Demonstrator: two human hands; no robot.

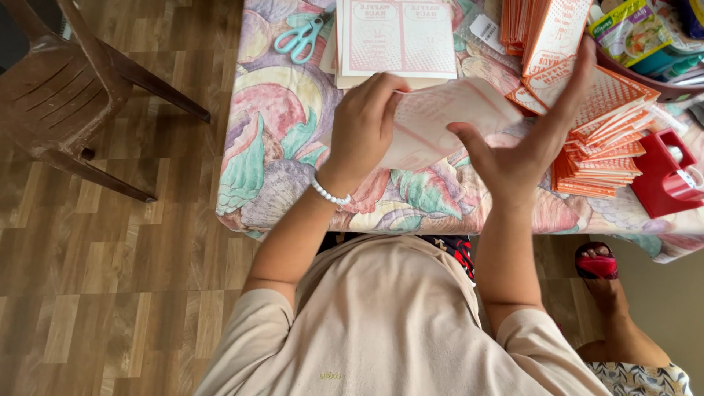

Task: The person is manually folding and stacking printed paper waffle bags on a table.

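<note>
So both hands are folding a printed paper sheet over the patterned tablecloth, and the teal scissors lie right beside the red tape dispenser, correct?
Not quite. In the head view the scissors lie at the table's far left, beside the flat printed sheets, well apart from the red tape dispenser at the right edge. The left hand and right hand do handle the paper sheet.

- Left hand fingertips: hidden behind the folded paper sheet.
- Red tape dispenser, right of the right hand fingers: cut by the frame edge.

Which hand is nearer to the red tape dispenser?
Right. The right hand is just left of the red tape dispenser, over the orange stack; the left hand is farther left, gripping the paper sheet.
</note>
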